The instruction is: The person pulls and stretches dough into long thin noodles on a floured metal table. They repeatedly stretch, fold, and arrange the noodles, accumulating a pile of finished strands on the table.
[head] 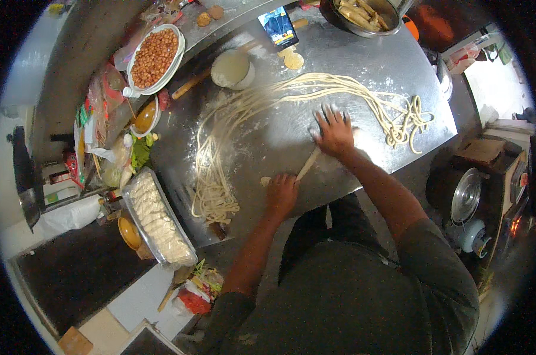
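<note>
A pale dough rope (pixel 308 164) lies slantwise on the floured metal worktable (pixel 268 155). My left hand (pixel 282 193) covers its lower part, fingers curled down, and a small dough end (pixel 264 180) shows just beyond it. Whether those fingers grip is hidden. Over the rope's upper part is my right hand (pixel 334 135), palm down with fingers spread and slightly blurred. Past its wrist side, a bit of dough (pixel 356 132) is visible. Long dough strands (pixel 321 82) arc across the table beyond both hands, with looped ends piled at left (pixel 212 199) and right (pixel 401 128).
Behind the strands stand a floury bowl (pixel 232 69), a rolling pin (pixel 190 84) and a lit phone (pixel 278 27). A pot of food (pixel 361 15) is at the far edge. A peanut bowl (pixel 154 57) and a wrapped dough tray (pixel 159 217) line the left side.
</note>
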Demonstrator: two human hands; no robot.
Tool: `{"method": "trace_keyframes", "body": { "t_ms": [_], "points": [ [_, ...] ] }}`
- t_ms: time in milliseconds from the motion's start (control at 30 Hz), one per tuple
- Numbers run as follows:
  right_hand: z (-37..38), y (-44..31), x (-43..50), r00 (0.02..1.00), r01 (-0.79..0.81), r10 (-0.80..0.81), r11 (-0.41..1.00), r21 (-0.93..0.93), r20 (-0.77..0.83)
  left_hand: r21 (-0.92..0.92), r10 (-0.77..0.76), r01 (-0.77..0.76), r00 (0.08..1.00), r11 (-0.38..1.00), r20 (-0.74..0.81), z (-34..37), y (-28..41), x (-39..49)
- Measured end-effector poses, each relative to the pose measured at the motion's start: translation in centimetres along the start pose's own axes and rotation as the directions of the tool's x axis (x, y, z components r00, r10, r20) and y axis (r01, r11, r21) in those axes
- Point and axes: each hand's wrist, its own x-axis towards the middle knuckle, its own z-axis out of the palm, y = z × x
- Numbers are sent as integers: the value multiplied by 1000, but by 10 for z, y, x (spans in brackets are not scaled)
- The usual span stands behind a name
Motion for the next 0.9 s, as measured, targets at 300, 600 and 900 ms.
{"method": "trace_keyframes", "body": {
  "t_ms": [300,600,900],
  "points": [
    [-47,7,-95,929,166,-146,986,-30,341,-34,-313,325,930,945,193,-63,-54,-67],
    [-22,25,-16,978,-84,91,996,-42,188,223,-606,587,795,778,23,-103,-86,-121],
    [-2,58,-36,935,26,-13,999,-31,355,33,-89,87,994,996,70,5,74,58]
  ]
}}
